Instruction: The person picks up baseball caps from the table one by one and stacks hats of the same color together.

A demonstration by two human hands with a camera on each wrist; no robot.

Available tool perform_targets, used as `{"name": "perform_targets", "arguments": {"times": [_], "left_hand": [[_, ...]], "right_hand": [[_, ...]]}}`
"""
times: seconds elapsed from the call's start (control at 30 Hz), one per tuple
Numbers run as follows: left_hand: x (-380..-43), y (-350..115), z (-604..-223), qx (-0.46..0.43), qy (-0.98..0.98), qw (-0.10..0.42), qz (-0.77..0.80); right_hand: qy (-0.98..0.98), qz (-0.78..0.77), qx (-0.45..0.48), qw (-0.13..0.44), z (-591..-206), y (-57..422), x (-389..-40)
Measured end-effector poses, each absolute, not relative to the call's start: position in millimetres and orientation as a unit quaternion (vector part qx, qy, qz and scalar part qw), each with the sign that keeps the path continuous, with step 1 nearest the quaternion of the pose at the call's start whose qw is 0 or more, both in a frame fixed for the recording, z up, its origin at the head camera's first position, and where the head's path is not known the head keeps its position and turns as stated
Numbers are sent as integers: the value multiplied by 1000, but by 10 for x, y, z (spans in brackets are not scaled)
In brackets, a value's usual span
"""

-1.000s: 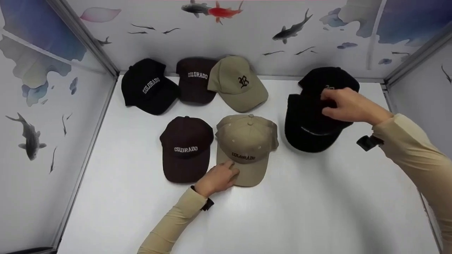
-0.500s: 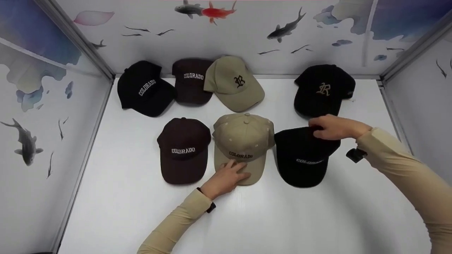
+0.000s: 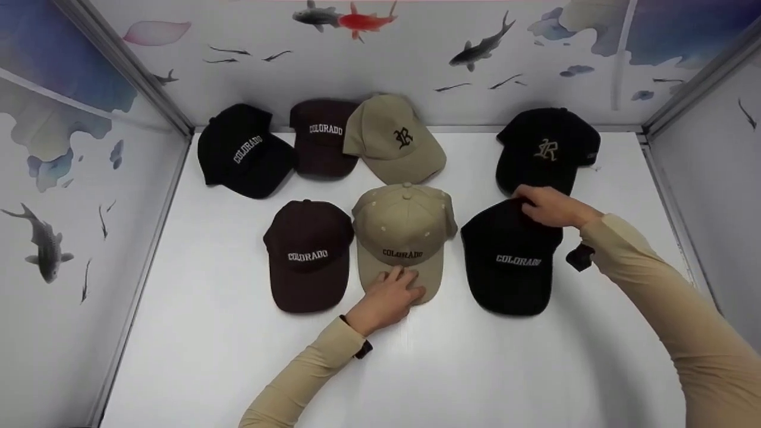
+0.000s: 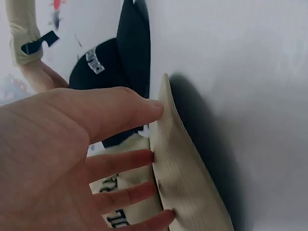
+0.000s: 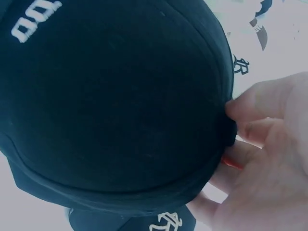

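My right hand [image 3: 550, 205] pinches the back of the crown of a black baseball cap [image 3: 511, 267] with white COLORADO lettering. In the right wrist view, thumb and fingers are bent over the edge of that crown. To its left sits a beige COLORADO baseball cap [image 3: 407, 226]. My left hand [image 3: 389, 297] rests its fingertips on the beige cap's brim [image 4: 185, 178]; in the left wrist view the thumb and fingers are extended against it. A dark maroon COLORADO cap [image 3: 309, 249] lies left of the beige one, untouched.
Along the back wall lie a black COLORADO cap [image 3: 247, 151], a maroon cap [image 3: 324, 139] and a beige cap with an R [image 3: 392, 139], side by side and overlapping. A black R cap [image 3: 547, 148] lies at the back right. Printed panels [image 3: 404, 71] enclose the white tabletop [image 3: 446, 368].
My right hand has brought the black COLORADO cap from over the black R cap forward and left, beside the beige cap. The beige cap has shifted slightly backward; my left fingers have stayed on its brim.
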State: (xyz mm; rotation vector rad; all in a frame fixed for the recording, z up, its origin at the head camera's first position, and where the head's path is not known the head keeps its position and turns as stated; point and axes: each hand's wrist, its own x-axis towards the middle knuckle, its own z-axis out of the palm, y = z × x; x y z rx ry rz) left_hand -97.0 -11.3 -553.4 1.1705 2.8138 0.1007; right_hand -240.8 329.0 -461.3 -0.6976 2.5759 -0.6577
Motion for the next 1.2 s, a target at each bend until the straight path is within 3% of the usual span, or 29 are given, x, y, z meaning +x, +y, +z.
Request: {"name": "perform_targets", "arguments": {"times": [0.17,0.37,0.57,0.73,0.97,1.2], "left_hand": [[-928,189,-5487,427,904,24,8],[-905,760,-5507,482,875,35,-5],[-878,1092,-5603,475,874,97,-18],[-891,1198,-5610,433,887,157,-34],[-894,1169,-5577,427,887,172,-31],[-923,1059,-5590,414,892,181,-7]], "right_hand": [[914,-262,-263,162,-4660,3297,-2447],[919,-268,-250,145,-4644,3368,-2527],[930,-258,-222,138,-4675,3534,-2692],[940,-267,-155,144,-4796,3738,-2929],[954,-278,-45,102,-4949,3938,-3171],[958,-268,-29,96,-4994,3958,-3287]]}}
